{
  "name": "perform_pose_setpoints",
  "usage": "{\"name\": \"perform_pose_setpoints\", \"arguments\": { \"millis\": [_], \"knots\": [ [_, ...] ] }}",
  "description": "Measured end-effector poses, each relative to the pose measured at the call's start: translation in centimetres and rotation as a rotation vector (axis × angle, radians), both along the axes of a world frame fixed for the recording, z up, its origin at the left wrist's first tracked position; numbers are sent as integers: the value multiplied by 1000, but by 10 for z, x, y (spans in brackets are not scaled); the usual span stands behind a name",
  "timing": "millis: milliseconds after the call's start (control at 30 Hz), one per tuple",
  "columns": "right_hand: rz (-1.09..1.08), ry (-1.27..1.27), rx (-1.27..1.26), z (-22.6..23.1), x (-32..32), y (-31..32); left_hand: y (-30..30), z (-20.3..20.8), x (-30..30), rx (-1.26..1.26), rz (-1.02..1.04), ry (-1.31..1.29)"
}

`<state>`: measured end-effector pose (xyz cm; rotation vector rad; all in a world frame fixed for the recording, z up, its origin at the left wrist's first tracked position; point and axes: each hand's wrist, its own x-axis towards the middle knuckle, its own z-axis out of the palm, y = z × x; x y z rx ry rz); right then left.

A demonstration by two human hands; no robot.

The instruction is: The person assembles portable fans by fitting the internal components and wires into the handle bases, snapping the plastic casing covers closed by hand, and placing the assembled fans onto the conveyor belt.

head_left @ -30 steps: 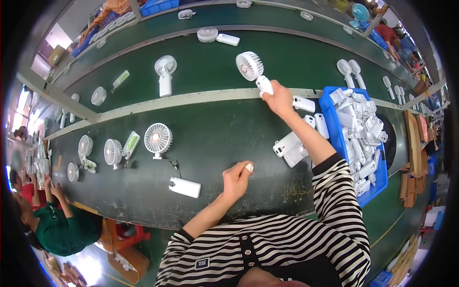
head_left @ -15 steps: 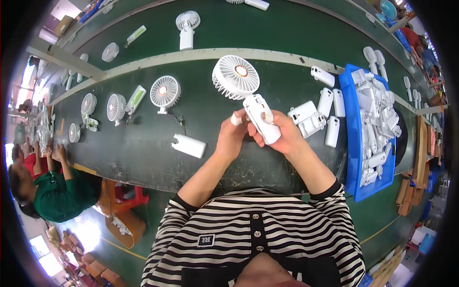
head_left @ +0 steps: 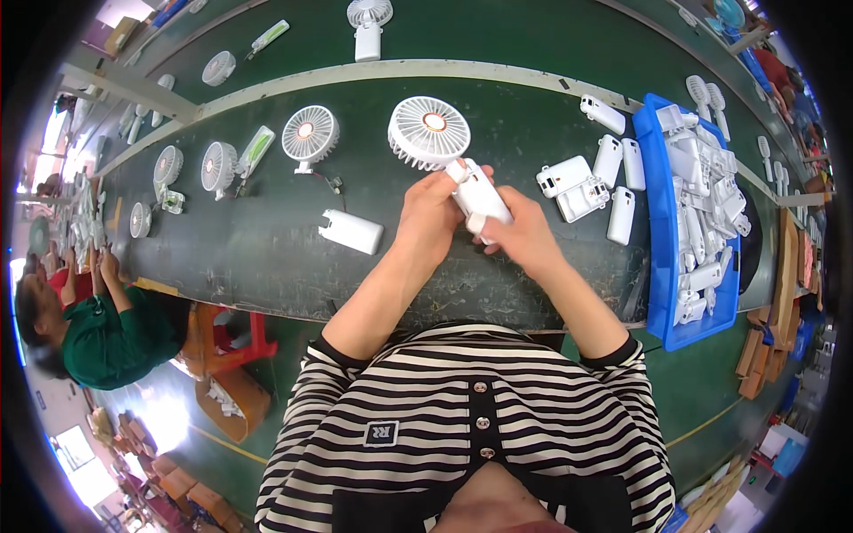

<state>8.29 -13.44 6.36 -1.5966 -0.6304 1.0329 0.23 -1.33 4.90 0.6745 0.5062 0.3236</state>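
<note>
A long dark green work table (head_left: 267,258) is seen under both hands, running off to the left and right. A blue plastic crate (head_left: 662,293) heaped with white plastic handle shells is set well to the right of the right hand. A seated co-worker in a green top (head_left: 98,342) is seen far to the left, at the table edge. Between the right hand and the crate, a cluster of loose white rounded plastic handle casings (head_left: 591,182) is laid flat; nothing of it is touched. To the left of the left hand, a single white plastic handle casing (head_left: 351,231) is lying on its side, near but apart. Beyond it, further left, a row of small white round fan heads on stands (head_left: 309,135) is stood along the table. One more white fan (head_left: 368,22) is stood on the far strip, beyond the hands.

The white handheld plastic fan with round grille (head_left: 430,133) is held above the table, between and just beyond both hands, its head tilted away from the person. The left hand (head_left: 426,218) is closed around the fan's neck, fingers curled on it. The right hand (head_left: 524,235) is clamped on the fan's white handle (head_left: 480,195) from the right and below, thumb over it. No obstruction is seen between the hands.
</note>
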Motion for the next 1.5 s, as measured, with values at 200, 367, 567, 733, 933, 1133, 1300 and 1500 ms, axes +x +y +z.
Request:
{"name": "perform_pose_setpoints", "arguments": {
  "millis": [200, 367, 567, 733, 933, 1133, 1300, 1500],
  "knots": [
    [-161, -931, -90, -8, -15, -4, -8, -11, -4, -57, 120, 29],
    [-82, -772, -113, -16, -8, -7, -10, -15, -8, -53, 117, 126],
    [17, -613, -186, -26, -5, -13, -5, -32, -19, -107, -61, 135],
    [84, -551, -195, -28, -2, -14, -6, -30, -22, -63, -64, 138],
    [99, -361, -168, -32, 3, -17, -4, -27, -29, -3, -154, 83],
    [72, -314, -191, -21, -2, -13, -6, -22, -33, 46, -177, 155],
    [79, -354, -199, -23, -1, -13, -6, -16, -32, 95, -190, 170],
    [91, -380, -225, -19, -4, -11, -8, -13, -32, 133, -176, 200]
  ]
}}
